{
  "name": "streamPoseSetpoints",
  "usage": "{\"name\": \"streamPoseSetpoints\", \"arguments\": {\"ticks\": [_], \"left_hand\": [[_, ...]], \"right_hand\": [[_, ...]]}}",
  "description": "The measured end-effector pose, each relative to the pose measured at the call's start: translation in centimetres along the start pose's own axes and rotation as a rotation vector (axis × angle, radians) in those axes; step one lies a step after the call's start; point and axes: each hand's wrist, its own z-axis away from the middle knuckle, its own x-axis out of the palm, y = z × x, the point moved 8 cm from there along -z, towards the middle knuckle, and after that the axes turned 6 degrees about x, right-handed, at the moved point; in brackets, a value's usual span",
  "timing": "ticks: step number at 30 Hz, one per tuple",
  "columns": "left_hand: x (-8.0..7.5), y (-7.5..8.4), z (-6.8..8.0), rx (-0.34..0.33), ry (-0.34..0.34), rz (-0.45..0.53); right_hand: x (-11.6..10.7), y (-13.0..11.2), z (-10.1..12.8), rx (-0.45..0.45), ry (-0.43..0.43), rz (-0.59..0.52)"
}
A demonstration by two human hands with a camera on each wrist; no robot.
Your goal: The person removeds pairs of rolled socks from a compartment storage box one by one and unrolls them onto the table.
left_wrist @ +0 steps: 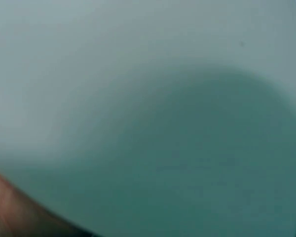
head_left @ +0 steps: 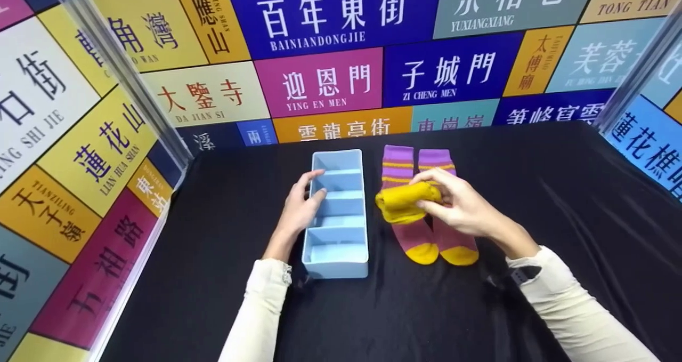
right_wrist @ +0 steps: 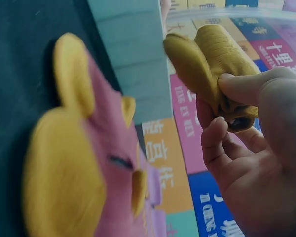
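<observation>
My left hand (head_left: 302, 202) grips the left rim of a light blue divided storage box (head_left: 335, 270), its thumb and index finger reaching over the edge. Close up in the left wrist view, the box wall (left_wrist: 187, 163) fills nearly everything, blurred, with a bit of hand at the lower left. A rolled yellow sock bundle (head_left: 407, 201) is pinched between the thumb and fingers of my right hand (head_left: 466, 207). That roll (right_wrist: 222, 57) shows clearly in the right wrist view. Beneath it lies a flat pair of purple, pink and yellow striped socks (head_left: 461, 244), partly covered by the hand and roll.
Black cloth (head_left: 415, 319) covers the table. The box stands lengthwise left of the flat socks, its compartments in a row. Colourful sign panels (head_left: 319, 82) rise behind and at both sides, with clear upright edges (head_left: 122, 69) at the corners.
</observation>
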Motion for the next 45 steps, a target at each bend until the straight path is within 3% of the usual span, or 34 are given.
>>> {"name": "streamPoseSetpoints", "arguments": {"ticks": [9, 15, 29, 35, 45], "left_hand": [[-0.5, 0.0, 0.2, 0.001, 0.015, -0.013], [-0.5, -0.1, 0.2, 0.006, 0.019, -0.031], [0.0, 0.1, 0.2, 0.003, 0.014, -0.029], [0.1, 0.2, 0.2, 0.011, 0.011, -0.036], [0.0, 0.2, 0.1, 0.011, 0.021, -0.049]], "right_hand": [[-2.6, 2.6, 2.6, 0.031, 0.013, -0.031], [-4.9, 4.6, 4.2, 0.103, 0.029, -0.052], [-8.6, 8.8, 8.6, 0.2, -0.03, 0.026], [-10.0, 10.0, 10.1, 0.244, -0.015, 0.025], [-10.8, 10.1, 11.1, 0.317, 0.058, 0.22]]}}
